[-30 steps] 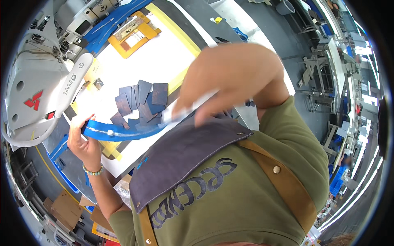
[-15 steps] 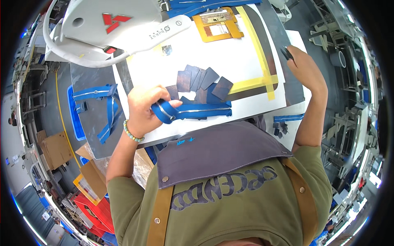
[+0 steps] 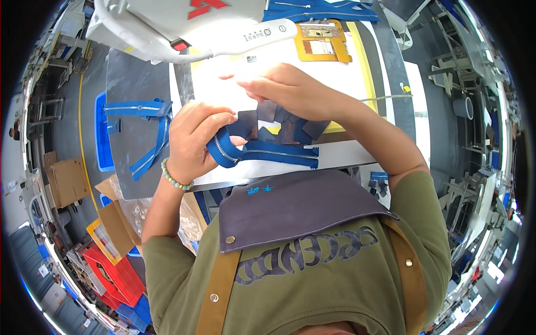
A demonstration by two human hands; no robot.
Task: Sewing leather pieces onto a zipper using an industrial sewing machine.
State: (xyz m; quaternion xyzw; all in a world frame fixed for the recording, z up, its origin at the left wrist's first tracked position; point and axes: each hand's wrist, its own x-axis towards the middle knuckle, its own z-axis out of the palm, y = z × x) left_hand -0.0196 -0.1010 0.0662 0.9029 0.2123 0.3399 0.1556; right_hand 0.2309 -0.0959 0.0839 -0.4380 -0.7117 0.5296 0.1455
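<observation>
My left hand (image 3: 195, 134) pinches a blue zipper (image 3: 268, 152) with metal teeth. The zipper curls into a loop at my fingers, and its two tapes run right along the near edge of the white work surface. My right hand (image 3: 276, 86) reaches across above the surface, fingers stretched leftward and the thumb apart; no held thing shows in it. Below that hand lies a heap of dark square patches (image 3: 287, 125), partly covered by it. A yellow-tipped item (image 3: 405, 88) rests at the right side of the table.
A white machine with a curved arm (image 3: 245, 42) overhangs the back left. Farther back lie an orange-yellow frame (image 3: 322, 42) and blue zippers (image 3: 321, 11). More zipper tape (image 3: 151, 139) is at the left, near a blue bin (image 3: 102, 131). Cardboard boxes (image 3: 67, 181) stand on the floor.
My right hand has swung from the table's right side to over the patches; the dark tool it held is no longer seen in it. My left hand keeps the zipper. The view has shifted slightly.
</observation>
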